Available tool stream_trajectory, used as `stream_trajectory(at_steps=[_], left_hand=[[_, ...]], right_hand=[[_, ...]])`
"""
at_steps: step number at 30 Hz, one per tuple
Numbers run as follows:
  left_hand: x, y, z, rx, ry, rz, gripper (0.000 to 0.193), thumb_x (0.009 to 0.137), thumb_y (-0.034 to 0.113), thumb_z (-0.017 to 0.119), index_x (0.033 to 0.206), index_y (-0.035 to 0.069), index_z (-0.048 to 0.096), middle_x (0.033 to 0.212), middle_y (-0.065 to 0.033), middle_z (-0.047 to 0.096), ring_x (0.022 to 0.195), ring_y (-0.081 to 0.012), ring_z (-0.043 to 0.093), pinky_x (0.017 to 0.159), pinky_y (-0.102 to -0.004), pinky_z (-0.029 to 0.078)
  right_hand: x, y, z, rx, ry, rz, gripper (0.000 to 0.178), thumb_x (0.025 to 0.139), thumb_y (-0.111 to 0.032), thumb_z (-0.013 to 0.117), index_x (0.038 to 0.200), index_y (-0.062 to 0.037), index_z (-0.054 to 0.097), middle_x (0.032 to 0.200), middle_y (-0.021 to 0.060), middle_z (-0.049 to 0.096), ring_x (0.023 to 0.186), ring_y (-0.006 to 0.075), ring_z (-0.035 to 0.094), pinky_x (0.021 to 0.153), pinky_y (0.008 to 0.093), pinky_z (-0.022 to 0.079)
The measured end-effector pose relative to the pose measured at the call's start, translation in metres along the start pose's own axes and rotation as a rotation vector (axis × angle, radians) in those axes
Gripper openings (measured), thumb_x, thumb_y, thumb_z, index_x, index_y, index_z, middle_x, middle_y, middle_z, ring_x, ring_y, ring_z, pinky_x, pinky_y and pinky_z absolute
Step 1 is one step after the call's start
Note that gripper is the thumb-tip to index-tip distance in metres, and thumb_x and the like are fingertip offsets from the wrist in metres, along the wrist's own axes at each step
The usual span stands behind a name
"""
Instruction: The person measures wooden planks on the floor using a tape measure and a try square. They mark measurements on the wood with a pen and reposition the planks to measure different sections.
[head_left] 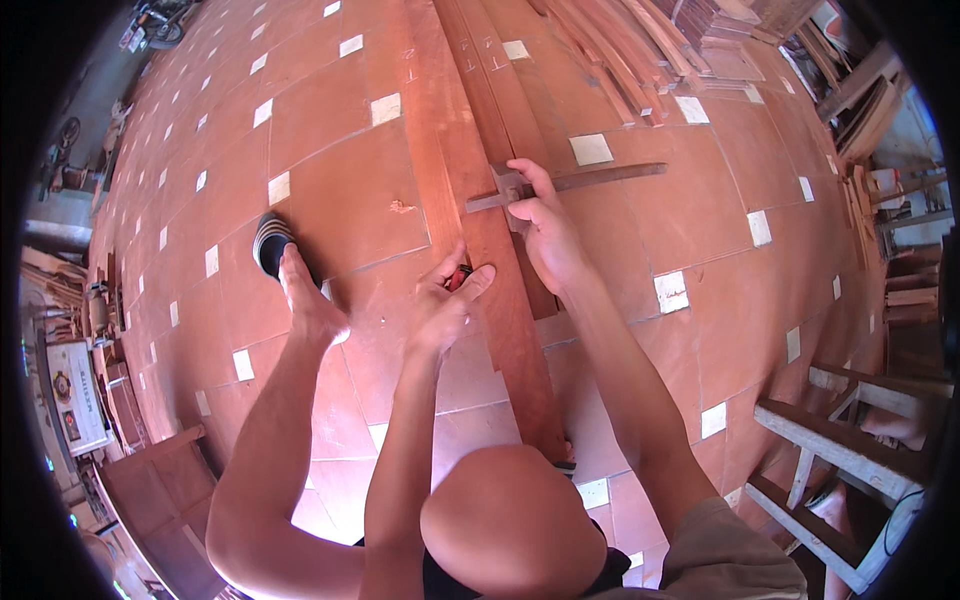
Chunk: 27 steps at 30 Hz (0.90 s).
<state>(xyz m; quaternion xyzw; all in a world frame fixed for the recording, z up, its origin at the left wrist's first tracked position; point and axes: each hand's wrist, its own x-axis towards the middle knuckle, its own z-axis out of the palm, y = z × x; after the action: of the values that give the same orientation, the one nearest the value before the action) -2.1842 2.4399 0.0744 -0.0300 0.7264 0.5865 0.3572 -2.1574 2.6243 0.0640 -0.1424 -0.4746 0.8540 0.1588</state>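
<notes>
A long reddish-brown wooden board (pixel 492 245) runs from the far edge down to beside my knee. My left hand (pixel 447 300) is closed at its left edge, around a small red and black object (pixel 459 277) whose kind I cannot make out. In my right hand (pixel 543 225) is a wooden marking gauge (pixel 610 178), gripped by its block between thumb and fingers. The gauge's long beam lies crosswise over the board, sticking out far to the right. Its short end reaches over the board's top. My palm hides part of the block.
More long boards (pixel 500 75) lie just right of this one, with a stack of strips (pixel 640 60) at the far right. A wooden stool-like frame (pixel 840 450) stands at the lower right. My left foot rests beside a striped slipper (pixel 270 240) on the tiled floor (pixel 350 210).
</notes>
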Motion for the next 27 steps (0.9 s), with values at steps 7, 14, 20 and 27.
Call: stream_trajectory(at_steps=[7,14,20,27], left_hand=[[0.004,0.0,-0.004,-0.049,0.022,-0.051,0.081,0.088,0.026,0.09,0.155,0.004,0.051,0.077,0.0061,0.054,0.059,-0.005,0.046,0.049,-0.0245,0.038],[0.007,-0.002,0.0,-0.078,-0.002,-0.04,0.078,0.088,0.023,0.089,0.154,0.003,0.052,0.075,0.0058,0.054,0.057,-0.0052,0.045,0.048,-0.0251,0.036],[0.006,-0.003,-0.001,-0.108,-0.012,-0.019,0.078,0.09,0.019,0.087,0.155,0.002,0.05,0.075,0.0047,0.056,0.056,-0.0052,0.046,0.047,-0.0244,0.035],[0.004,0.011,0.002,-0.054,-0.004,-0.053,0.076,0.088,0.022,0.089,0.152,0.001,0.054,0.079,0.0029,0.061,0.058,-0.0049,0.048,0.048,-0.024,0.037]], right_hand=[[-0.001,-0.003,-0.001,-0.02,0.007,0.151,0.048,0.098,-0.02,0.059,0.144,-0.0069,0.052,0.133,0.0056,0.055,0.119,0.0137,0.05,0.104,0.0301,0.037],[-0.008,0.012,0.007,-0.166,0.116,0.003,0.073,0.099,-0.034,0.068,0.158,-0.0018,0.039,0.152,0.0194,0.053,0.137,0.0262,0.053,0.113,0.0383,0.041],[0.018,0.031,0.013,-0.626,0.181,-0.284,0.073,0.092,-0.026,0.079,0.153,-0.0013,0.046,0.125,0.0197,0.07,0.112,0.0275,0.069,0.095,0.0383,0.054],[0.019,0.031,0.009,-0.586,0.155,-0.267,0.068,0.096,-0.018,0.079,0.153,-0.0008,0.046,0.136,0.0135,0.063,0.122,0.0197,0.061,0.103,0.0333,0.049]])
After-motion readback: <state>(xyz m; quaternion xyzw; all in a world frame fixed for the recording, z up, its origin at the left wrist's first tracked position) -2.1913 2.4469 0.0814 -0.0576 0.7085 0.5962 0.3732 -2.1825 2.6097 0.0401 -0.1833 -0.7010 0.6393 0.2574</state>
